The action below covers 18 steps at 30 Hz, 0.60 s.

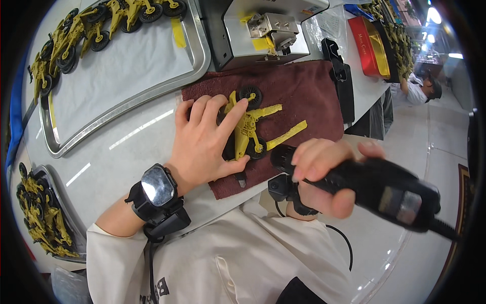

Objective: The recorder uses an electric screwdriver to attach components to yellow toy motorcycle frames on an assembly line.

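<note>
On a maroon cloth [309, 96] lies a yellow model bike [246, 129] with black wheels, and strips of yellow tape [287, 135] stick out to its right. My left hand [202, 137] steadies it, index finger at its upper end and thumb near its lower end; part of the bike is hidden under the palm. Just below the thumb is a small dark piece with a metal tip [240, 178]. My right hand [326, 172] grips a black corded handheld power tool [390, 190], its round nose pointing at the bike from the lower right, apart from it.
A metal tray [202, 48] lined with white holds several yellow bikes, and a second tray [61, 202] at lower left is heaped with more. A metal machine [276, 33] stands behind the cloth. Right of it are a black bracket [341, 81] and a red box [365, 48]. Another person [417, 88] sits farther off.
</note>
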Tool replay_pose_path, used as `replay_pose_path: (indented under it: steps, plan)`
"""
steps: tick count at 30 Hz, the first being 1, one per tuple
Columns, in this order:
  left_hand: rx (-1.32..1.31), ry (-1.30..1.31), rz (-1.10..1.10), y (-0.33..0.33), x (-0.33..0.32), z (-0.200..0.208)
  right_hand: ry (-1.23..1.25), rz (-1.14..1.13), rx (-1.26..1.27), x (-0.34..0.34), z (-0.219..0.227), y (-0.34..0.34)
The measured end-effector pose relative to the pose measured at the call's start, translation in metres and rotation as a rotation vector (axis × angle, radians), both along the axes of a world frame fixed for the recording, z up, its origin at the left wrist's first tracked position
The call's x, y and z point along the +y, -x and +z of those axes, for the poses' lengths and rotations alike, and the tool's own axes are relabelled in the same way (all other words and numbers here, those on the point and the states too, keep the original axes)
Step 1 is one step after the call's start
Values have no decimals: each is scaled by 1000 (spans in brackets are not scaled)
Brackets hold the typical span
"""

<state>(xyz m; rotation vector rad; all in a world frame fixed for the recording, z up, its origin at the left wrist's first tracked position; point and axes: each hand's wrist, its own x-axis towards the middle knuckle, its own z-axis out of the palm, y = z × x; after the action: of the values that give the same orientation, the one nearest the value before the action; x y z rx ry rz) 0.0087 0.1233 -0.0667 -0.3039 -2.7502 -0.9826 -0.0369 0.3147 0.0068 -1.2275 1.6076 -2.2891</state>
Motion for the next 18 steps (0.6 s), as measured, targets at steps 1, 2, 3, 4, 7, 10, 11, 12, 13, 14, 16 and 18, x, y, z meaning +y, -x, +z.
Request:
replay_pose_path:
  steps: [1,2,3,4,7,10,11,12,13,14,16,18]
  plan:
    - [-1,-1,1,0,0,0,-1,1,-1,0,-2,1]
    - [1,-3,-2,1,0,0,-9,6,2,0,-3,1]
    - [1,-3,-6,0,0,-1,-16,10,2,0,-5,1]
    - [-1,-3,-4,0,0,-1,-14,20,8,-1,-6,1]
    - [2,-7,2,1,-1,-1,-64,87,45,-3,-7,3]
    - [8,3,-11,0,-2,-1,-72,121,42,-7,-4,6]
    - [0,19,-19,-1,-1,-1,-57,162,42,-9,-4,8]
    - [-7,37,-25,0,-1,-1,-108,62,94,-12,-1,10]
    - [1,42,-19,1,-2,0,-103,67,102,-17,4,14]
    - [-4,32,-7,2,-3,0,-78,-31,-27,-24,9,20]
    - [-23,25,26,4,-5,1,-123,-205,-175,-36,13,31]
    - [-35,15,35,5,-8,0,-239,-176,-148,-45,20,43]
